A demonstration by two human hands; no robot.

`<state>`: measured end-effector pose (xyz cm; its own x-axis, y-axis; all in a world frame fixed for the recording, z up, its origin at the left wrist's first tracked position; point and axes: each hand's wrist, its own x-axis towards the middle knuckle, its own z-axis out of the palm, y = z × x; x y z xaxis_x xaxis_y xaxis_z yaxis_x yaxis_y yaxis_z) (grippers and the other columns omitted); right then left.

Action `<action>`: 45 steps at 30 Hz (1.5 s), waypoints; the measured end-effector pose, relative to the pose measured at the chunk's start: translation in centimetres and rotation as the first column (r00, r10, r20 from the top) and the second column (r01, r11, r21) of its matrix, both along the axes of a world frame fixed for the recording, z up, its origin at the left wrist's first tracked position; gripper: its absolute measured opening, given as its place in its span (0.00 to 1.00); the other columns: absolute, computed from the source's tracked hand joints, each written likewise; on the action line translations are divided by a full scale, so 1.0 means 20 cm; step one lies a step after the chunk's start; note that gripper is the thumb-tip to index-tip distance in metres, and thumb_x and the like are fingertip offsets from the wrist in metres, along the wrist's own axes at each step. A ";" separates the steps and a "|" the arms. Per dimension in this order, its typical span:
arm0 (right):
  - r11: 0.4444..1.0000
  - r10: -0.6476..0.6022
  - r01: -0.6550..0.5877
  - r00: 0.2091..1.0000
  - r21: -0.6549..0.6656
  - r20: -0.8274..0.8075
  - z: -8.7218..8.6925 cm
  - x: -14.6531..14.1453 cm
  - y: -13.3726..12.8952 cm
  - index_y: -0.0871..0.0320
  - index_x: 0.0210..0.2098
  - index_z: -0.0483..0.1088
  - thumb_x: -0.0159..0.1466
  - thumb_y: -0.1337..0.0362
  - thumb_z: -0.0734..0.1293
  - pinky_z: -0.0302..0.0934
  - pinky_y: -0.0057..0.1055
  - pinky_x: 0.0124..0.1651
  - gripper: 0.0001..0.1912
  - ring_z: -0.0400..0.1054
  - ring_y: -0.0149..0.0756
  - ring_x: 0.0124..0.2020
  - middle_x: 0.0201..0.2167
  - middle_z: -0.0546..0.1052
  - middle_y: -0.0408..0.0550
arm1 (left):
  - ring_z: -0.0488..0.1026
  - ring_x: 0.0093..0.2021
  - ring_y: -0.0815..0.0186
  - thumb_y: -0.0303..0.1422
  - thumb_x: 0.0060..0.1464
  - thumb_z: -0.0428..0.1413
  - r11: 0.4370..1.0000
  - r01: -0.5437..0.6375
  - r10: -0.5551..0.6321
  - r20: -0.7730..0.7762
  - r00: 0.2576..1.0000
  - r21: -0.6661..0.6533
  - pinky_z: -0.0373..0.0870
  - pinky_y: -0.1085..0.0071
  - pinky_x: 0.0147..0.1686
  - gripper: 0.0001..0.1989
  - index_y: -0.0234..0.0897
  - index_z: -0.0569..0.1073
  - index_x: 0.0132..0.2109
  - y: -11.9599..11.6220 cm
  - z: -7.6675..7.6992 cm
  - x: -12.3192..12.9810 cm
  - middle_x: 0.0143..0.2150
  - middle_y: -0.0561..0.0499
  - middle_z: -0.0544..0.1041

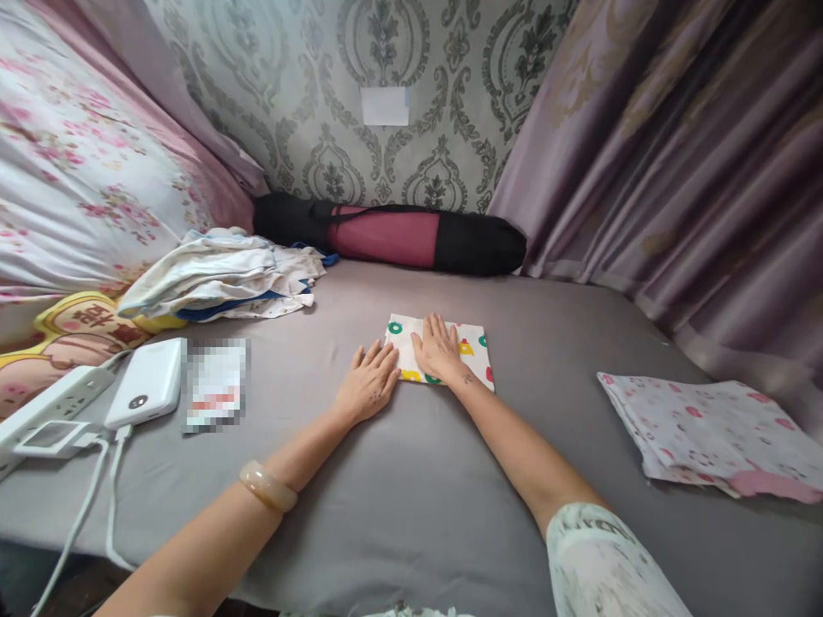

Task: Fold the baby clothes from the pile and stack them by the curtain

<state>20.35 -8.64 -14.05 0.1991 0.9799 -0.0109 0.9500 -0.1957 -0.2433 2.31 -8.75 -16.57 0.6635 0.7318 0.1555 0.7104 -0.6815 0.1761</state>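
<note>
A small folded white cloth [476,360] with green, yellow and red prints lies flat on the grey sheet [399,497]. My right hand [441,350] rests palm down on top of it, its fingers stretched forward. At the cloth's left edge, my left hand [369,381] lies palm down, fingers spread, with the fingertips touching or very close to the edge. Neither hand grips anything. Part of the print is hidden under my right hand.
Crumpled clothes [225,274] lie at the back left. A power bank [147,381], power strip [51,416], cables and a blurred packet [215,384] are at left. A folded pink-printed cloth [713,433] lies right. A black and red long bag [386,236] lies along the wall.
</note>
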 end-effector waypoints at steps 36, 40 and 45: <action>0.975 0.219 -0.220 0.974 0.012 0.059 0.05 0.18 -0.56 0.54 0.70 0.46 0.72 0.52 0.46 0.28 0.52 0.69 0.30 0.29 0.46 0.72 0.72 0.38 0.51 | 0.47 0.71 0.57 0.43 0.67 0.38 0.934 0.358 -0.356 0.069 0.932 -0.008 0.40 0.49 0.68 0.24 0.48 0.60 0.66 -0.04 0.07 0.08 0.70 0.49 0.57; 0.954 0.293 -0.291 0.956 -0.065 0.022 0.05 0.17 -0.58 0.56 0.71 0.45 0.71 0.50 0.48 0.31 0.50 0.69 0.32 0.33 0.45 0.72 0.72 0.43 0.51 | 0.57 0.68 0.58 0.45 0.67 0.38 0.889 0.451 -0.441 0.117 0.890 -0.079 0.51 0.55 0.65 0.25 0.48 0.61 0.66 -0.04 0.12 0.12 0.67 0.47 0.63; 0.946 0.315 -0.317 0.948 -0.074 -0.034 0.16 0.24 -0.46 0.53 0.60 0.66 0.72 0.54 0.49 0.51 0.39 0.62 0.25 0.60 0.44 0.62 0.62 0.67 0.50 | 0.75 0.48 0.60 0.42 0.67 0.37 0.856 0.444 -0.434 0.098 0.896 -0.264 0.65 0.65 0.53 0.24 0.39 0.76 0.49 0.12 0.25 0.20 0.48 0.45 0.79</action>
